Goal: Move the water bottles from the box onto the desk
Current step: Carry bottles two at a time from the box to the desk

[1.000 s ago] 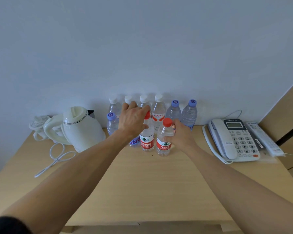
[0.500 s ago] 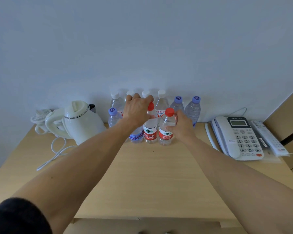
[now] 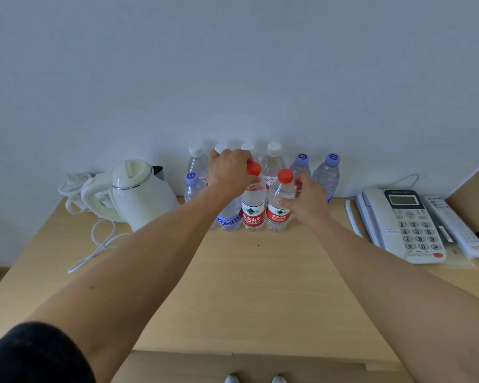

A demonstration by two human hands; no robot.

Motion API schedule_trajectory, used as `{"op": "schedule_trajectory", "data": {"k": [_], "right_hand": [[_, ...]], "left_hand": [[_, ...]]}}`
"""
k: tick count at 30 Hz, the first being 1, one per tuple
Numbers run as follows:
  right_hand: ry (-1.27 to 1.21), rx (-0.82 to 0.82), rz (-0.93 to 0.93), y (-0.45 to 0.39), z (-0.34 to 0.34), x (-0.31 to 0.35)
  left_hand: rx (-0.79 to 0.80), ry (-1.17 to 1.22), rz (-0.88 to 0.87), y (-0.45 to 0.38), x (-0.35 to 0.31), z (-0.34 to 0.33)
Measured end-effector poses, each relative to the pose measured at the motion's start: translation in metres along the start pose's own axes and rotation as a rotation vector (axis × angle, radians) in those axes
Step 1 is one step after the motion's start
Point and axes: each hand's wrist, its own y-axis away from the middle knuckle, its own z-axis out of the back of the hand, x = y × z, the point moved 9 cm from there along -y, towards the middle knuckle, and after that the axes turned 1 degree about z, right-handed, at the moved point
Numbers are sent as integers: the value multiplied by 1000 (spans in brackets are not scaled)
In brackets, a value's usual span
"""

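Pale wall behind wooden desk (image 3: 260,286), kettle (image 3: 138,194), phone (image 3: 407,225), both hands (image 3: 228,172) loosely curled beside red-capped bottles (image 3: 279,203), grip unclear

- The right hand (image 3: 306,199) has been opened, its fingers loosened from the right-hand red-capped clear plastic water bottle (image 3: 280,205).
- The bottle has been left upright on the light wooden desk (image 3: 260,286).

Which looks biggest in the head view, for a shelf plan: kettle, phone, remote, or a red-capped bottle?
1. Kettle and phone: alike, unranked.
2. Remote and right red-capped bottle: also close. The remote is cut slightly by the frame edge.
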Motion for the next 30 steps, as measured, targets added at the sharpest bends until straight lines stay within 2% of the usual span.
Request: {"op": "schedule_trajectory", "data": {"k": [16, 30], "right_hand": [[63, 20, 12, 3, -1, 7], [158, 66, -1, 5, 0, 11]], "left_hand": [[52, -39, -2, 0, -4, 2], [47, 24, -6, 4, -2, 3]]}}
